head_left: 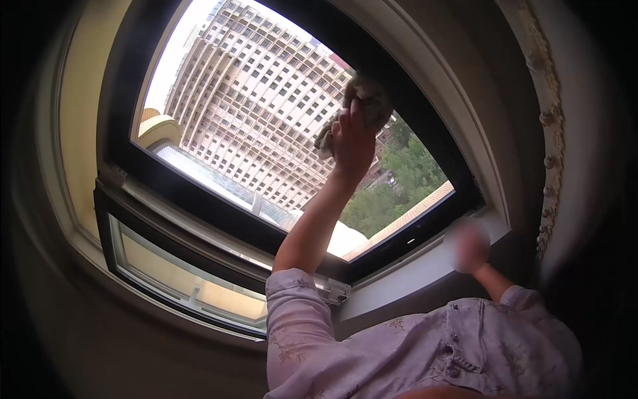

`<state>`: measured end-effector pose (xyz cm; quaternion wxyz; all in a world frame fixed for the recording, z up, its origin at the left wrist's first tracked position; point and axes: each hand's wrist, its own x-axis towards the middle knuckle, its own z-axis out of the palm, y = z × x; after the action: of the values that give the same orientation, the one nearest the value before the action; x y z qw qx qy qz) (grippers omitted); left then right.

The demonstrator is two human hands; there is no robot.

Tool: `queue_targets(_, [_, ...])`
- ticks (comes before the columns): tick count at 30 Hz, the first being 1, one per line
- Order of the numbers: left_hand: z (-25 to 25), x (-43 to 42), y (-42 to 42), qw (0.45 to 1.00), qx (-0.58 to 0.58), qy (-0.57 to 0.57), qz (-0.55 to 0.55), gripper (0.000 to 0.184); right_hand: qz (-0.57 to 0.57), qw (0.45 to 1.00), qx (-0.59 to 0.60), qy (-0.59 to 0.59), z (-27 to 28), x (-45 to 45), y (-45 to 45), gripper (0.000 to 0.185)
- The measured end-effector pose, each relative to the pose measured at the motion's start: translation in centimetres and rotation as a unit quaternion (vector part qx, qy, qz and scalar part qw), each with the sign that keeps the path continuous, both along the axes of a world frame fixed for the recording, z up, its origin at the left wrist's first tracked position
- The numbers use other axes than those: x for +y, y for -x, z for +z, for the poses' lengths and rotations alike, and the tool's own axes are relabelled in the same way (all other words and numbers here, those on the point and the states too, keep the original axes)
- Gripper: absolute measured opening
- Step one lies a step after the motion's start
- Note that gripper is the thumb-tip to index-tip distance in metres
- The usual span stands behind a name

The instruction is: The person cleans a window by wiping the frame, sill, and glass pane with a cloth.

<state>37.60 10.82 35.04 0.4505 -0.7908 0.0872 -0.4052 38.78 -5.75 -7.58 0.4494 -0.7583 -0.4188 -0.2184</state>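
My left hand (354, 141) is raised and closed on a crumpled grey-beige cloth (372, 106), which lies over the upper right part of the window glass (286, 146) and reaches its dark frame. Part of the cloth hangs out to the left of the fingers. Lower on the right, my right hand (470, 249) is at the pale windowsill (405, 279). A blur covers this hand, so its fingers and anything in them cannot be made out.
Below the large pane, a dark-framed sash (193, 296) stands tilted open. A metal hinge or stay (332, 289) is at the frame's lower corner. To the right hangs a curtain with ruffled trim (550, 133). Outside are a tall building (259, 100) and trees (405, 166).
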Motion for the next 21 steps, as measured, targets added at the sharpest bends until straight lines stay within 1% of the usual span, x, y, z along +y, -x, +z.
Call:
queue_targets(1, [-4.2, 0.3, 1.4, 0.999, 0.040, -0.018, 0.010, 0.024, -0.003, 1.000, 0.025, 0.001, 0.3, -0.1, 0.1, 0.034])
queue_targets(2, [-8.2, 1.3, 2.7, 0.993, 0.115, -0.017, 0.023, 0.023, 0.009, 1.000, 0.007, 0.006, -0.5, 0.0, -0.1, 0.033])
queue_targets(3, [-10.5, 1.5, 3.8, 0.986, 0.161, -0.018, 0.034, 0.022, 0.021, 1.000, -0.011, 0.009, -1.9, 0.3, -0.2, 0.033])
queue_targets(4, [-12.8, 1.8, 5.0, 0.977, 0.207, -0.016, 0.044, 0.022, 0.026, 0.999, -0.040, -0.020, -6.0, 2.0, -1.0, 0.032])
queue_targets(5, [-13.1, 2.0, 5.7, 0.974, 0.227, 0.028, 0.000, 0.019, 0.036, 0.999, -0.028, 0.001, -5.5, 1.5, -0.5, 0.032])
queue_targets(6, [-11.4, 1.5, 6.3, 0.976, 0.213, 0.039, -0.015, 0.017, 0.043, 0.999, -0.020, 0.019, -4.5, 1.0, -0.3, 0.032])
queue_targets(7, [-8.2, 0.8, 6.7, 0.979, 0.196, 0.044, -0.034, 0.015, 0.046, 0.998, -0.015, 0.034, -3.2, 0.8, -0.8, 0.032])
queue_targets(8, [-4.1, 0.3, 7.2, 0.983, 0.149, 0.089, -0.067, 0.013, -0.011, 0.996, -0.079, -0.033, -2.7, 1.1, -0.8, 0.033])
queue_targets(9, [1.1, 0.0, 7.5, 0.994, 0.070, 0.074, -0.044, 0.013, -0.041, 0.999, 0.023, 0.027, 1.1, 0.0, 0.0, 0.035])
queue_targets(10, [6.9, 0.0, 7.7, 0.997, -0.031, 0.065, -0.018, 0.017, -0.026, 1.000, 0.008, 0.012, 0.8, 0.2, -0.2, 0.035])
queue_targets(11, [13.4, 0.1, 8.5, 0.993, -0.090, 0.068, -0.017, 0.026, -0.009, 1.000, -0.003, -0.001, 0.0, 0.3, -0.3, 0.035])
queue_targets(12, [19.3, 2.6, 9.5, 0.986, -0.161, -0.035, -0.026, 0.034, -0.016, 1.000, -0.012, -0.007, -0.5, 0.4, -0.3, 0.033])
queue_targets(13, [24.9, 5.5, 10.6, 0.972, -0.219, -0.081, -0.002, 0.037, -0.023, 0.999, -0.021, -0.014, -1.0, 0.7, -0.5, 0.031])
queue_targets(14, [28.7, 6.5, 11.6, 0.961, -0.267, -0.017, 0.068, 0.037, -0.029, 0.999, -0.028, -0.019, -1.4, 1.0, -0.6, 0.029])
queue_targets(15, [32.2, 7.7, 12.3, 0.950, -0.296, -0.016, 0.099, 0.036, -0.042, 0.998, -0.033, -0.016, -1.6, 1.2, -0.7, 0.024])
queue_targets(16, [35.1, 10.1, 12.7, 0.944, -0.299, 0.021, 0.135, 0.037, -0.052, 0.998, -0.038, -0.011, -1.9, 1.3, -0.8, 0.020])
queue_targets(17, [36.8, 13.2, 12.2, 0.935, -0.320, 0.011, 0.154, 0.037, -0.060, 0.997, -0.042, -0.006, -2.0, 1.4, -0.7, 0.016])
queue_targets(18, [33.8, 9.3, 11.2, 0.925, -0.321, 0.066, 0.194, 0.036, -0.062, 0.996, -0.054, -0.020, -1.9, 1.3, -0.6, 0.013])
queue_targets(19, [29.4, 4.6, 9.4, 0.909, -0.321, 0.121, 0.235, 0.035, -0.060, 0.995, -0.068, -0.033, -1.2, 1.0, -0.7, 0.011])
queue_targets(20, [26.1, 4.6, 8.0, 0.942, -0.272, 0.080, 0.178, 0.031, -0.057, 0.994, -0.081, -0.047, -0.3, 0.8, -0.5, 0.008])
queue_targets(21, [21.3, 3.3, 6.5, 0.940, -0.249, 0.062, 0.225, 0.031, -0.047, 0.998, -0.047, 0.009, 0.7, 0.5, 0.0, 0.008])
